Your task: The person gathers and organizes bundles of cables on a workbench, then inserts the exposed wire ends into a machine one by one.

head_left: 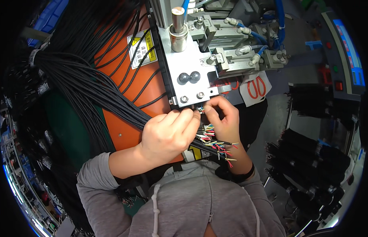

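Observation:
Both my hands meet at the lower edge of a metal machine fixture (184,87). My left hand (170,130) is closed, with its fingers curled round a thin black cable that it mostly hides. Small coloured wires (201,110) stick out between my two hands, just under the fixture. Thumb and forefinger of my right hand (224,120) pinch these wires. Below the hands, a bundle of black cables (126,104) ends in several stripped tips with loose coloured wires (215,144). The bundle passes behind my left hand.
An orange panel (122,134) with a yellow warning label (143,48) lies left of the fixture. Metal cylinders (239,59) with blue air hoses stand at the right, near red-handled scissors (256,87). Cable bundles (316,154) hang on a rack at the far right, below a screen (350,53).

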Demonstrator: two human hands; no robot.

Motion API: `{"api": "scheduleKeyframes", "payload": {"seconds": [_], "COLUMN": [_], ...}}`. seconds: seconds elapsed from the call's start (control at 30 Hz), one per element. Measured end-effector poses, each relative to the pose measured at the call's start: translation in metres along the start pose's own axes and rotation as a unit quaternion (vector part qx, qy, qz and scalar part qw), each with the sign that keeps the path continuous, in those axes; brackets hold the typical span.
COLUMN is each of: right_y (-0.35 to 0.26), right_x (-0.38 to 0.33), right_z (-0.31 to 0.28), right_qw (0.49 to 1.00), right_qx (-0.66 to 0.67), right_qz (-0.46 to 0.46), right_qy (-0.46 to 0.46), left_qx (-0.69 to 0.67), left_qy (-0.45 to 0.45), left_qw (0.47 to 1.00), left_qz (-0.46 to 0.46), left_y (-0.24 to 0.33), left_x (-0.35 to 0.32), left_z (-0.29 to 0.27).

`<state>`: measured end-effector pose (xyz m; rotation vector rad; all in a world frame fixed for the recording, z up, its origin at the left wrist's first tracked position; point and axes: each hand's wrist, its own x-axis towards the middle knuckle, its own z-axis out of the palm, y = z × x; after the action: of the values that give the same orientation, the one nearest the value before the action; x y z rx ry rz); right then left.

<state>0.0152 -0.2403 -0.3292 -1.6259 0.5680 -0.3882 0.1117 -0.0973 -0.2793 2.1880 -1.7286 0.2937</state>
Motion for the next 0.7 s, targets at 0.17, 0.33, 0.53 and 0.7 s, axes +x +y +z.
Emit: {"api": "scheduleKeyframes", "payload": {"seconds": [0.17, 0.33, 0.53, 0.7], "right_y": [-0.007, -0.009, 0.001, -0.019], "right_x": [0.011, 0.004, 0.0, 0.001], "right_z": [0.002, -0.002, -0.012, -0.022], "right_qw": [0.936, 0.921, 0.992, 0.957], "right_qx": [-0.17, -0.214, -0.051, -0.045], "right_qz": [-0.306, -0.319, -0.113, -0.267], "right_qy": [0.034, 0.067, 0.031, -0.104], "left_qx": [0.007, 0.024, 0.069, 0.124], "left_qy": [0.054, 0.025, -0.033, -0.068], "left_qw": [0.998, 0.999, 0.996, 0.987], "left_qz": [0.003, -0.019, -0.047, -0.07], "left_y": [-0.004, 0.0, 0.011, 0.011], "left_x": [0.001, -0.003, -0.016, -0.017], "left_z": [0.001, -0.01, -0.014, -0.016]}}
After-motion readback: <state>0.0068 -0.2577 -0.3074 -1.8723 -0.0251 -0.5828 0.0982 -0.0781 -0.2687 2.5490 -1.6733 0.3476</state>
